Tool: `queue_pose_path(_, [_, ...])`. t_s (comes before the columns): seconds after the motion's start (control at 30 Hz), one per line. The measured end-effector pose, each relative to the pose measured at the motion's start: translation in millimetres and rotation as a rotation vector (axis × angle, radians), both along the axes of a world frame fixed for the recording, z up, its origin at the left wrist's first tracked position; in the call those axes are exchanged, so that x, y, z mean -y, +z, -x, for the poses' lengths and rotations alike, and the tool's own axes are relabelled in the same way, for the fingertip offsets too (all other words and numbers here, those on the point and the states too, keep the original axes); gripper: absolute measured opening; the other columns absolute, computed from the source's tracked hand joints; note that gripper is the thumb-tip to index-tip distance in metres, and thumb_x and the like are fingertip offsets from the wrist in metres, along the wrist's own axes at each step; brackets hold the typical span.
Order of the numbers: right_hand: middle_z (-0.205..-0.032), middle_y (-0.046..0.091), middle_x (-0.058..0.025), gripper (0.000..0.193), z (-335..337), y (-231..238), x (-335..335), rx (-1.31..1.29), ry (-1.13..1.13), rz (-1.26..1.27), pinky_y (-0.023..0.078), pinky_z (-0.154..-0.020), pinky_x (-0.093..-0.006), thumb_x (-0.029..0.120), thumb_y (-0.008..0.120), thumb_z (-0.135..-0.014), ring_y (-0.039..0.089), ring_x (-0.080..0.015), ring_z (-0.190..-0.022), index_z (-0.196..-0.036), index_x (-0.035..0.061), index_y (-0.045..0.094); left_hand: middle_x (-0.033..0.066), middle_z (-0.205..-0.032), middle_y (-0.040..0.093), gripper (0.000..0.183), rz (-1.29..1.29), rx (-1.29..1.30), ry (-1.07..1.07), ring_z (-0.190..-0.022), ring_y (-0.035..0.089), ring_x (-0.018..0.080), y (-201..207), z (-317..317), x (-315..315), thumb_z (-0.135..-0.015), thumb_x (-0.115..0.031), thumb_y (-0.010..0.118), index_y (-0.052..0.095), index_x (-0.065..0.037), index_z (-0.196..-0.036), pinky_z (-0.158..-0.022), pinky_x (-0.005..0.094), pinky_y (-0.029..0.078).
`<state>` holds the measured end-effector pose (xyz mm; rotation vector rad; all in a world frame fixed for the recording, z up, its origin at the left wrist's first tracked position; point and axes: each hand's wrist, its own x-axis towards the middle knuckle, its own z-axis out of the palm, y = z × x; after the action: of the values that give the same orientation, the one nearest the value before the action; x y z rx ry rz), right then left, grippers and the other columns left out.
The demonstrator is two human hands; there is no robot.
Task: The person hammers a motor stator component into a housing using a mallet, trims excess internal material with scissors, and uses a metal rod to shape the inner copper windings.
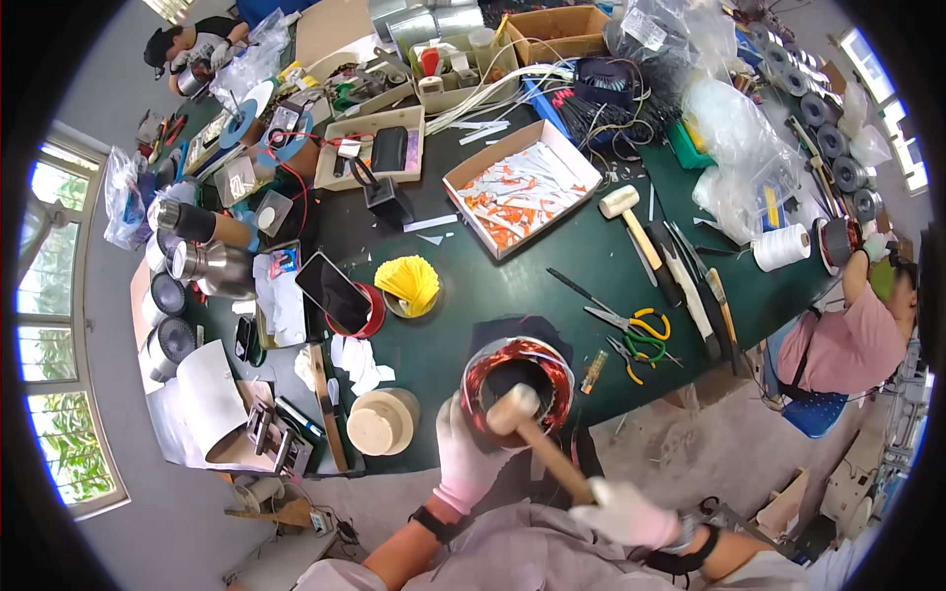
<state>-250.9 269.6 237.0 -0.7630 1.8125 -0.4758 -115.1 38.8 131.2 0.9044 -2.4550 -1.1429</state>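
Note:
A ring-shaped motor stator with red-brown copper windings (476, 376) stands upright on a dark cloth (537, 332) at the near edge of the bench. My left hand (467, 455), in a white glove with a pink cuff, grips its near left side. My right hand (623, 514), gloved alike, is closed around the wooden handle of a mallet (514, 408). The mallet's pale head is over the near rim of the stator and hides part of it. Whether the head touches the windings I cannot tell.
Right of the stator lie scissors (645, 323), pliers (631, 360) and another mallet (621, 202). Left of it are a round beige block (379, 422), a yellow bundle of strips (407, 283) and a phone (335, 294). A carton of strips (576, 163) stands behind. Co-workers (852, 330) sit nearby.

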Motion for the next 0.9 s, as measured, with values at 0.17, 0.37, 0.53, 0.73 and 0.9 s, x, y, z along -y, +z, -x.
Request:
queue_pose_path(0.17, [-0.067,0.063,-0.0140,0.032,27,54,43,0.218,-0.936,0.060,0.054,-0.057,-0.0399,0.026,0.072,-0.099,0.065,-0.0282,-0.058,-0.101,-0.0012,0.055,0.0251,-0.147,0.045,0.120,0.016,0.061,-0.007,-0.136,0.047,0.0452,5,-16,6,-0.066,-0.028,0.102,0.032,-0.001,-0.160,-0.117,0.0531,0.041])
queue_pose_path(0.37, [-0.073,0.068,-0.0234,0.037,20,32,14,0.125,-0.256,0.010,0.055,-0.063,-0.0469,0.033,0.075,-0.098,0.073,-0.0379,-0.070,-0.098,-0.0015,0.060,0.0254,-0.147,0.044,0.125,-0.084,0.117,-0.027,-0.137,0.045,0.0449,21,-17,2,-0.061,-0.019,0.103,0.031,-0.001,-0.161,-0.118,0.0513,0.041])
queue_pose_path(0.53, [-0.068,0.066,-0.0074,0.022,68,47,2,0.006,-0.733,0.051,0.052,-0.054,-0.0325,0.019,0.072,-0.097,0.066,-0.0131,-0.056,-0.098,-0.0002,0.061,0.0239,-0.146,0.047,0.112,-0.271,0.084,-0.100,-0.136,0.050,0.0397,47,-19,32,-0.068,-0.020,0.098,0.037,0.003,-0.159,-0.118,0.0455,0.043])
queue_pose_path(0.73, [-0.086,0.072,-0.0250,0.034,111,-78,-47,-0.447,-0.404,-0.123,0.057,-0.074,-0.0501,0.027,0.077,-0.095,0.074,-0.0412,-0.082,-0.101,-0.0033,0.063,0.0253,-0.137,0.059,0.083,-0.141,-0.006,-0.098,-0.131,0.055,0.0417,47,48,72,-0.083,-0.024,0.087,0.050,0.003,-0.152,-0.115,0.0457,0.044])
queue_pose_path(0.9, [-0.103,0.072,-0.0242,0.043,146,-96,-24,-0.829,-0.343,0.066,0.056,-0.089,-0.0509,0.025,0.085,-0.087,0.070,-0.0443,-0.100,-0.114,-0.0034,0.066,0.0146,-0.098,0.073,0.054,-0.479,-0.015,0.052,-0.084,0.069,0.0268,45,74,95,-0.097,-0.009,0.071,0.057,-0.002,-0.148,-0.085,0.0354,0.057])
